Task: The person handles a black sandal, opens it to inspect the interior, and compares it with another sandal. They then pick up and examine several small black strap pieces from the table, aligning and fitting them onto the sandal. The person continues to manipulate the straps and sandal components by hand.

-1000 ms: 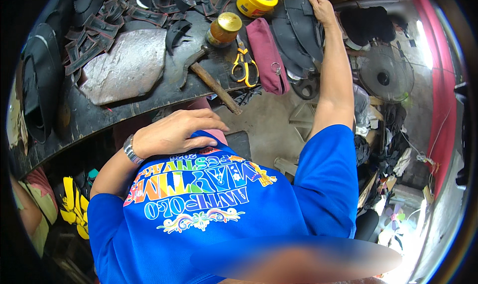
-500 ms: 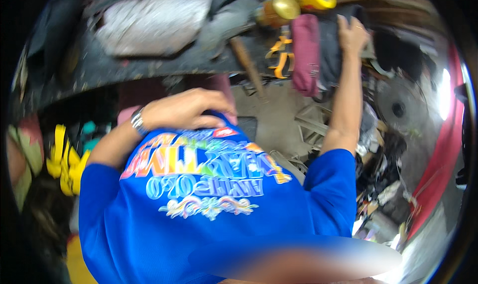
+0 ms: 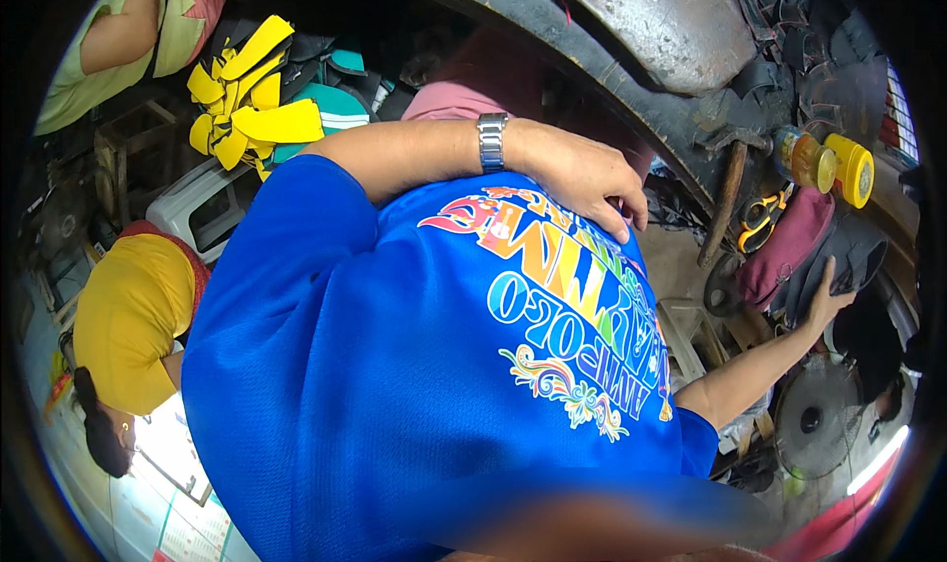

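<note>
My left hand [image 3: 582,177], a metal-banded watch [image 3: 491,143] on its wrist, lies against the front of my blue shirt [image 3: 395,394] with loosely bent fingers and nothing visible in it. Stretched out to the right, my right hand [image 3: 827,301] rests at the edge of a black cloth bag [image 3: 850,251], thumb and fingers apart. Beside that bag lies a maroon pouch [image 3: 787,251]. Close by on the bench are yellow-and-black scissors [image 3: 762,222], a wooden-handled hammer [image 3: 725,202], a glass jar with a golden lid [image 3: 811,163] and a yellow tub [image 3: 850,171].
A worn metal slab [image 3: 666,25] lies on the dark workbench [image 3: 602,94]. Yellow cut pieces [image 3: 271,123] are heaped at the upper left, near a grey plastic stool [image 3: 202,207]. A person in yellow [image 3: 138,316] is at the left. A fan [image 3: 814,419] stands at the lower right.
The view has swung left and tilted, so the bench now slants down to the right and the person in yellow shows. My right hand stays by the black bag; my left stays on my shirt.
</note>
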The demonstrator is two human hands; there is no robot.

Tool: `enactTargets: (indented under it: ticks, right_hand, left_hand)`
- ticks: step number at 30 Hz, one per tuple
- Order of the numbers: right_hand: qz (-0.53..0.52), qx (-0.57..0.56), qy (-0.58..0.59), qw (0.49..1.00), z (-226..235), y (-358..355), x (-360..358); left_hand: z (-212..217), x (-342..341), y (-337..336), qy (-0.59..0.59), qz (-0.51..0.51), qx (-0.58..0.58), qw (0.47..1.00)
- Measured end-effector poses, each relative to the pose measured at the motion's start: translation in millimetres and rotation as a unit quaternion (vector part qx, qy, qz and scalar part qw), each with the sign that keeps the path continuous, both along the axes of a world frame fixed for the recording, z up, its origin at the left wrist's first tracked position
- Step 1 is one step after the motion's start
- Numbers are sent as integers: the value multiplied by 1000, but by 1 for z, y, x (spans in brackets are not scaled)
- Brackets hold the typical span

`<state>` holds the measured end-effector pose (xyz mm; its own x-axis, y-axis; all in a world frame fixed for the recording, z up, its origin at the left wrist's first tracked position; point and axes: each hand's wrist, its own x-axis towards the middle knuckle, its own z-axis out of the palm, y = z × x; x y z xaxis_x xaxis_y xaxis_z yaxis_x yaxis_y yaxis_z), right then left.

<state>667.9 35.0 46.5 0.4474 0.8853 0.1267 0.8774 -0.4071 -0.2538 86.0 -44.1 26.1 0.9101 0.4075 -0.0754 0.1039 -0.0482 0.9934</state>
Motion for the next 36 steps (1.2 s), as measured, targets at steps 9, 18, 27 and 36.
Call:
enactTargets:
  ticks: [9,18,27,36]
  right_hand:
    - [-113,-74,-121,983,-62,-45,-34]
    - [52,-58,-60,995,-83,-34,-16]
    - [241,-11,-144,960,-90,-35,-29]
    - [246,56,-101,962,-102,-45,-61]
  left_hand:
    - [-19,-33,-35,10,16,-64,998]
    - [-38,-61,-53,91,9,-88,992]
    - [-75,-103,-70,176,79,-282,940]
    - [-136,-111,-74,270,118,-219,930]
